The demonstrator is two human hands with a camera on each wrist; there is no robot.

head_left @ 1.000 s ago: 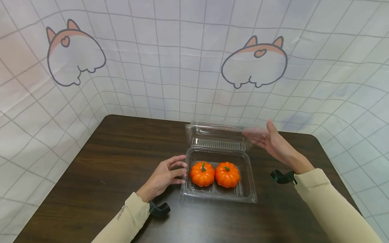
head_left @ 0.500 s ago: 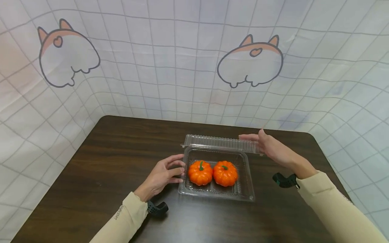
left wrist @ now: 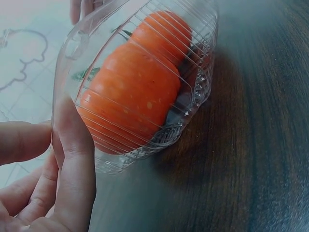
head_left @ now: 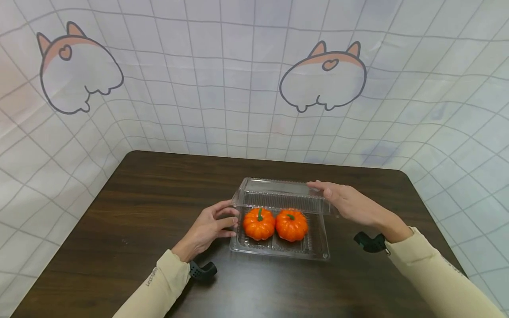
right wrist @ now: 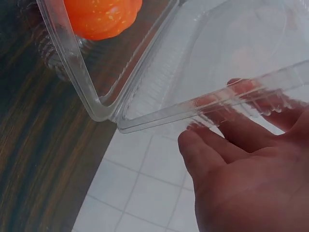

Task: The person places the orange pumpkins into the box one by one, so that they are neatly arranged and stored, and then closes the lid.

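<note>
A clear plastic clamshell container (head_left: 279, 253) lies on the table with its hinged lid (head_left: 274, 186) tilted up at the back, partly over the base. Inside sit two small orange pumpkins (head_left: 259, 224) with green stems, side by side. At the container's left edge, my left hand (head_left: 207, 225) pinches the rim; the left wrist view shows fingers (left wrist: 73, 145) on either side of it. My right hand (head_left: 350, 201) touches the lid's right side from behind with extended fingers. Through the clear plastic, the right wrist view shows those fingers (right wrist: 241, 130) along the lid's outer face.
The dark wooden table (head_left: 151, 198) reaches to a white gridded curtain (head_left: 199, 88) with cartoon animal drawings, which surrounds its back and sides. A black strap hangs at each wrist, the left strap (head_left: 203, 270) just above the tabletop.
The lid has swung from leaning back behind the base to tilting forward over its rear part. My right hand has come lower and forward with it. My left hand stays at the left rim.
</note>
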